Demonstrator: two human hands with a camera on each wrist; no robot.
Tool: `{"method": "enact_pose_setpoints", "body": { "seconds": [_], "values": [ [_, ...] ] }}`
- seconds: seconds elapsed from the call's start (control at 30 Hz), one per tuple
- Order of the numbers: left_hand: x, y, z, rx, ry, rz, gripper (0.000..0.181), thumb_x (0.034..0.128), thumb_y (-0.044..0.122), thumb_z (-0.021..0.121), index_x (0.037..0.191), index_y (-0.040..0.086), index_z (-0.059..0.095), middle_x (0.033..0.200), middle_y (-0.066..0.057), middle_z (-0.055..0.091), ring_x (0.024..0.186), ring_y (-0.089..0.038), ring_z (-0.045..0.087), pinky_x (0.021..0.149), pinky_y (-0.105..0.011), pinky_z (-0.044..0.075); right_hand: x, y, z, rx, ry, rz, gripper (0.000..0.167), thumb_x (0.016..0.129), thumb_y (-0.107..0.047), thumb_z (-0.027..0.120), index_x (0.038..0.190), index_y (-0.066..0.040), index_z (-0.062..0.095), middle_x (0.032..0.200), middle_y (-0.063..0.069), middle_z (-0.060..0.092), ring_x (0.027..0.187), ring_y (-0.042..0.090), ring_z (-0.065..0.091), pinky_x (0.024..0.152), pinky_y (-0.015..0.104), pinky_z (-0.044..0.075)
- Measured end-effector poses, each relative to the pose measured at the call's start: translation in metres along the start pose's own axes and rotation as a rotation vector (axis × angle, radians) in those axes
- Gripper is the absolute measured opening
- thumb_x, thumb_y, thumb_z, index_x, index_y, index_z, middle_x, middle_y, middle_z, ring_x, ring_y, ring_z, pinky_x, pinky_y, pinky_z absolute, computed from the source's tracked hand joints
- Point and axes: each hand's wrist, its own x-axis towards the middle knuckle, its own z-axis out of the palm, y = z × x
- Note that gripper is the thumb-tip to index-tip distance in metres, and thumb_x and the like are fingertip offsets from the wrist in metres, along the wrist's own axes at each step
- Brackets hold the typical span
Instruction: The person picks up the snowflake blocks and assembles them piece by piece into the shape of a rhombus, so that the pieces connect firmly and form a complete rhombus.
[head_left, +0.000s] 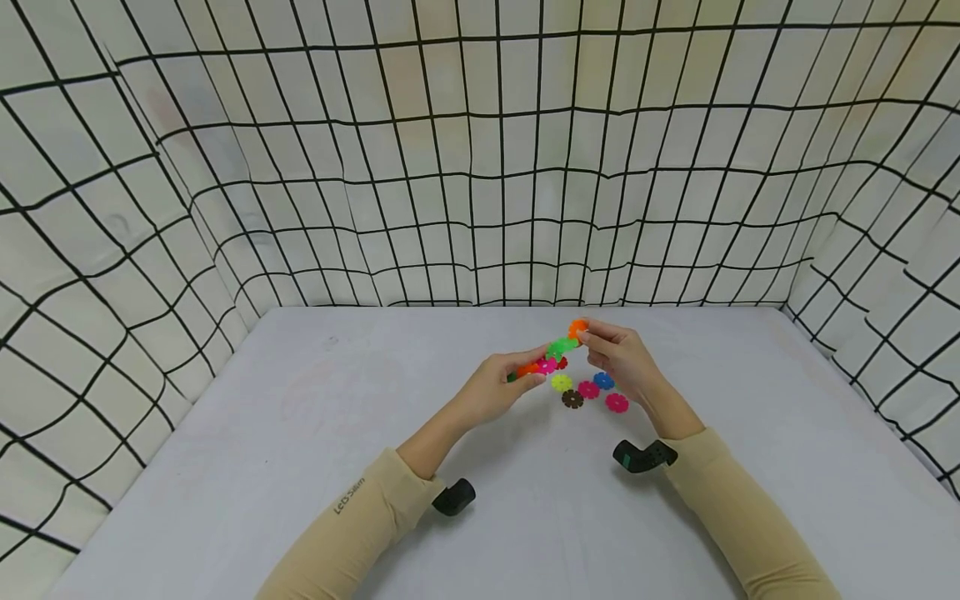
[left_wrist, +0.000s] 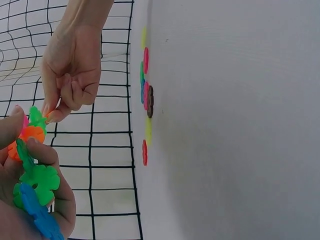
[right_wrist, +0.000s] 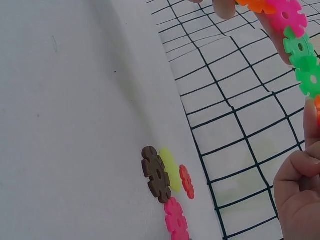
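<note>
- Across the upper half of the head view stands a white wall (head_left: 521, 75) behind black netting (head_left: 501, 112), both turning along the sides.
- Over the lower half spreads a white table (head_left: 300, 400).
- From the bottom edge rise two tan sleeves: the left sleeve (head_left: 352, 525), with dark lettering, left of centre, and the right sleeve (head_left: 742, 517) at lower right.
- Near the middle, the left hand (head_left: 491, 390) has thumb and fingers clamped on a disc chain (head_left: 558, 349); right of centre, the right hand (head_left: 622, 358) pinches an orange disc (head_left: 577, 327) between thumb and fingertip.
- Between the hands, the chain of interlocked slotted discs shows blue, green, orange and pink; its green end touches the orange disc, though whether those two are joined cannot be told.
- Beside the cuffs, at bottom centre and lower right, sit black wrist devices (head_left: 645, 457).
- Below the hands, right of centre, loose slotted discs lie close together on the table: red (head_left: 562, 363), yellow (head_left: 562, 383), brown (head_left: 572, 399), blue (head_left: 603, 380) and two pink (head_left: 617, 402).
</note>
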Motion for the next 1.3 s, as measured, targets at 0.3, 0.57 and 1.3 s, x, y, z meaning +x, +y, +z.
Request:
{"method": "enact_pose_setpoints", "body": {
  "seconds": [0.3,0.57,1.3],
  "values": [
    [0.0005,-0.0013,-0.0001,-0.010,0.000,-0.004,0.051,0.1028,0.018,0.065,0.152,0.016,0.051,0.148,-0.010,0.055,0.065,-0.016,0.036,0.053,-0.024,0.030,-0.0003,-0.0005,0.0010,0.030,0.004,0.010,0.027,0.106,-0.008,0.057,0.130,-0.003,0.068,0.093,-0.002,0.060,0.068,0.011,0.040,0.070,0.022,0.042],
    [-0.0009,0.0005,-0.0004,-0.030,0.002,-0.014,0.050,0.1031,0.019,0.065,0.152,0.016,0.052,0.142,-0.009,0.060,0.054,-0.014,0.028,0.051,-0.024,0.029,-0.0020,0.0004,0.0033,0.054,-0.003,-0.029,0.025,0.106,-0.006,0.056,0.114,-0.017,0.077,0.092,-0.002,0.063,0.066,0.011,0.041,0.069,0.021,0.042],
    [0.0027,-0.0064,-0.0025,-0.012,0.026,-0.046,0.054,0.0988,0.025,0.072,0.150,0.020,0.055,0.144,-0.007,0.059,0.092,-0.028,0.067,0.071,-0.029,0.051,0.0021,-0.0044,0.0028,-0.103,-0.042,-0.029,0.034,0.107,-0.012,0.055,0.138,0.004,0.058,0.091,-0.001,0.056,0.072,0.012,0.043,0.080,0.024,0.047]
  ]
}}
